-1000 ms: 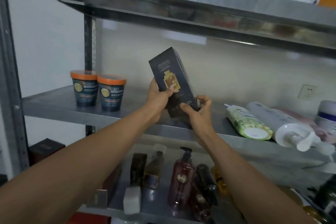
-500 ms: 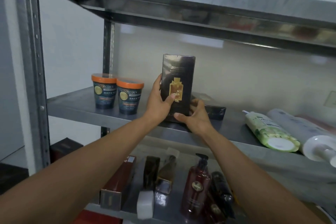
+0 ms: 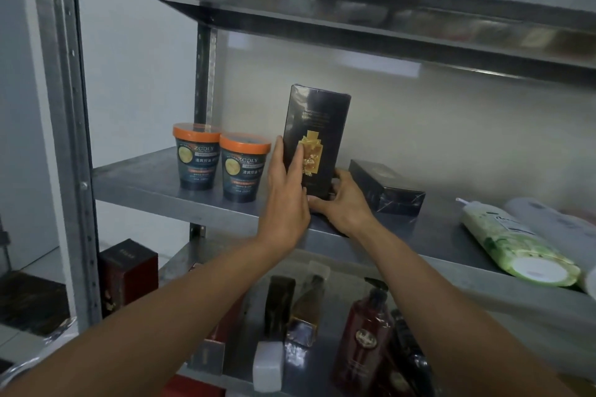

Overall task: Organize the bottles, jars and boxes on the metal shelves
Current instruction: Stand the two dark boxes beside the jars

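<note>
left arm (image 3: pixel 145 325), right arm (image 3: pixel 451 309): seemingly bare past elbows

We find open air above the upright dark box (image 3: pixel 316 138), up to the upper shelf (image 3: pixel 354 22). Left of it two orange-lidded tubs (image 3: pixel 240 167) stand close; right of it a flat dark box (image 3: pixel 387 185) lies near, then a toppled green bottle (image 3: pixel 516 245).

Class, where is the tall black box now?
Head view, centre: the tall black box stands upright on the middle shelf, between the orange-lidded jars, left, and a flat black box, right.
</note>
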